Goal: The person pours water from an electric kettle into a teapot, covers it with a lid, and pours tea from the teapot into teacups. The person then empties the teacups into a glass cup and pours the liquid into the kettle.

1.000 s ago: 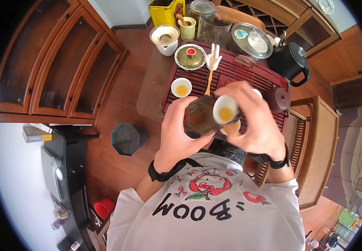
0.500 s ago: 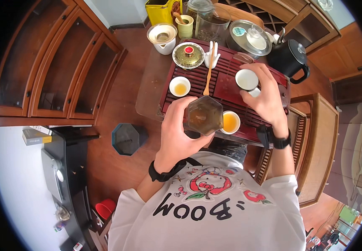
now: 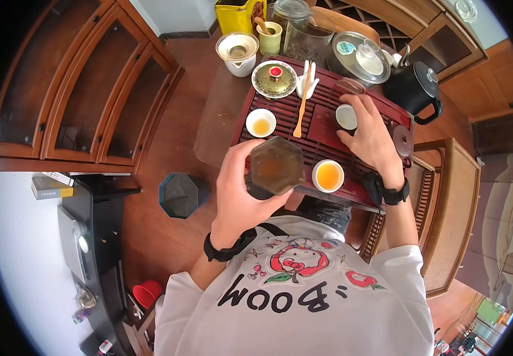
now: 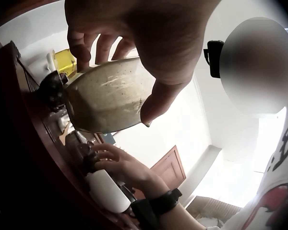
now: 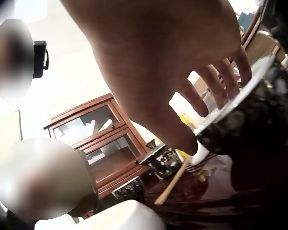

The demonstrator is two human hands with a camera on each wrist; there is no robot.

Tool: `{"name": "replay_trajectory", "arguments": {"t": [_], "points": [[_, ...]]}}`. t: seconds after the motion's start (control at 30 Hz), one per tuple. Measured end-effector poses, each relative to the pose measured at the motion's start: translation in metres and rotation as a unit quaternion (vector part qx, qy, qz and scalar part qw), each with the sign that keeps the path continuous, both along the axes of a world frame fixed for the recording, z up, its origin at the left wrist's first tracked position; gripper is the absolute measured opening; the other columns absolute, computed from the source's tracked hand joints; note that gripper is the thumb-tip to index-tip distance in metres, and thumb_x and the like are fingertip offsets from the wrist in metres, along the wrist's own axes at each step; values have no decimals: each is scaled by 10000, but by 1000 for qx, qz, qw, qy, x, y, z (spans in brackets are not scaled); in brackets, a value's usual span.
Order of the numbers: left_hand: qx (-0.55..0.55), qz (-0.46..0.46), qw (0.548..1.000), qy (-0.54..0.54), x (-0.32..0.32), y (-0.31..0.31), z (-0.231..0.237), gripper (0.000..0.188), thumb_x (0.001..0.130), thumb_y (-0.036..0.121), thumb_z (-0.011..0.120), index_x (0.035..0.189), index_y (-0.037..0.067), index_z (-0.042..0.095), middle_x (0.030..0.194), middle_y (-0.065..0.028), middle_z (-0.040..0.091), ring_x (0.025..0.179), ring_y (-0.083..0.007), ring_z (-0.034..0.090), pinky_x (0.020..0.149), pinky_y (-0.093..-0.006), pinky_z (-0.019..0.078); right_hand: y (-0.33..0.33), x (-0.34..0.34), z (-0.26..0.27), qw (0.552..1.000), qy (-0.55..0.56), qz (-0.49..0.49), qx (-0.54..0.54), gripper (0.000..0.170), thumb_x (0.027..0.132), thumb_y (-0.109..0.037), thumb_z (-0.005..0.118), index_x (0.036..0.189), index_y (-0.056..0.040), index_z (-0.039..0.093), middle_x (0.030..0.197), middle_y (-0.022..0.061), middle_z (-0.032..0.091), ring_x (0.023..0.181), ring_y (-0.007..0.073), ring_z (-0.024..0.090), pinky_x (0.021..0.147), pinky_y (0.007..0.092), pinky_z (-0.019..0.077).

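Observation:
My left hand (image 3: 240, 191) grips a smoky hexagonal cup (image 3: 276, 165) with brownish tea inside, held up at the tea tray's front. In the left wrist view, the fingers and thumb span the pale, mottled cup (image 4: 108, 96). My right hand (image 3: 370, 135) reaches over the tray's right side, its thumb and fingers spread around a small white-lined teacup (image 3: 345, 117). A dark-patterned teacup (image 5: 259, 108) lies close under this hand in the right wrist view, fingertips right at its rim. A teacup of amber tea (image 3: 328, 176) stands between the hands; another teacup (image 3: 260, 123) stands further left.
The slatted red tea tray (image 3: 321, 148) also bears a lidded gaiwan (image 3: 274, 79), a white hand-shaped holder (image 3: 307, 86), a wooden tea scoop (image 3: 303, 113) and a brown teapot (image 3: 401, 140). Behind stand a strainer on a pitcher (image 3: 237, 52), glass jars and a black kettle (image 3: 412, 89).
My right hand first tips a teacup by the hexagonal cup, then carries it right and lowers it to the tray, where its fingers spread. The left hand stays, holding the hexagonal cup.

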State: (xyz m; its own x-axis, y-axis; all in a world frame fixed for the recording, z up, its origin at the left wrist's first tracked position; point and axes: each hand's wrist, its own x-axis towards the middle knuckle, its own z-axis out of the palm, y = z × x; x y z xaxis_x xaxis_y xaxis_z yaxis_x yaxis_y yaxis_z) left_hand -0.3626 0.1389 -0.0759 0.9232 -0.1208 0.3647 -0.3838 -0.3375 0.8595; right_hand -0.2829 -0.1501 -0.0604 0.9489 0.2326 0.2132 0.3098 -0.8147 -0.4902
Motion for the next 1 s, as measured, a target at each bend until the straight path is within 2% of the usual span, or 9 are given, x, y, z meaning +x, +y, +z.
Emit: {"name": "replay_trajectory", "arguments": {"t": [0.1,0.17,0.2,0.33,0.4,0.63,0.83,0.93,1.0], "points": [[16,32,999,12,-6,13,5,813,659,101,941,1379,26,572,1281,-103,664,1077,-212,697,925,-345,549,27,-1,24,998,-46,36,20,585,774,-36,806,1318,-22,592,1271,215,609,1233,448,584,1066,496,507],[17,61,998,3,-8,20,5,809,656,98,939,1373,25,574,1277,-101,666,1088,-214,695,936,-350,546,50,0,34,993,-4,118,15,586,791,-38,793,1340,-24,587,1281,218,608,1210,437,604,1051,480,521],[6,68,998,5,-9,23,2,781,674,160,941,1366,47,594,1276,-106,656,1118,-236,679,863,-352,542,62,-1,35,986,10,159,41,579,813,-40,781,1357,-28,581,1291,217,608,1186,426,623,1023,471,539],[6,87,996,5,-16,34,2,782,674,168,941,1366,49,597,1277,-105,655,1117,-231,674,867,-349,535,98,6,27,972,76,218,48,599,828,-37,775,1391,-24,571,1326,217,604,1189,436,643,1010,484,563],[10,86,996,13,-19,36,2,815,648,97,934,1375,26,572,1271,-106,672,1099,-227,695,953,-351,541,109,13,16,967,70,241,36,651,817,6,767,1434,-57,571,1369,195,604,1241,428,620,1039,473,552],[-12,96,995,5,-21,38,0,834,643,112,943,1383,25,567,1281,-112,673,1098,-229,695,939,-353,548,118,28,14,963,105,248,-9,590,810,13,757,1378,-51,608,1330,189,618,1168,436,652,1003,481,568],[-36,79,996,-6,-13,35,-14,816,675,117,943,1389,21,559,1281,-116,673,1101,-209,692,917,-339,555,107,14,53,961,11,251,116,522,776,-32,717,1290,-43,633,1129,192,617,1052,417,654,913,458,558],[-36,69,997,10,-9,28,-14,801,691,120,944,1386,16,560,1294,-120,666,1108,-203,689,914,-335,556,107,-6,70,951,54,275,132,519,768,-18,721,1279,-26,634,1157,174,588,1053,393,657,919,443,562],[-40,61,997,4,-6,21,-8,760,671,125,931,1340,14,589,1266,-154,653,1126,-302,675,922,-390,560,111,-21,86,942,182,262,104,531,763,-27,741,1279,-9,617,1207,173,554,1059,392,653,915,475,563]]}}
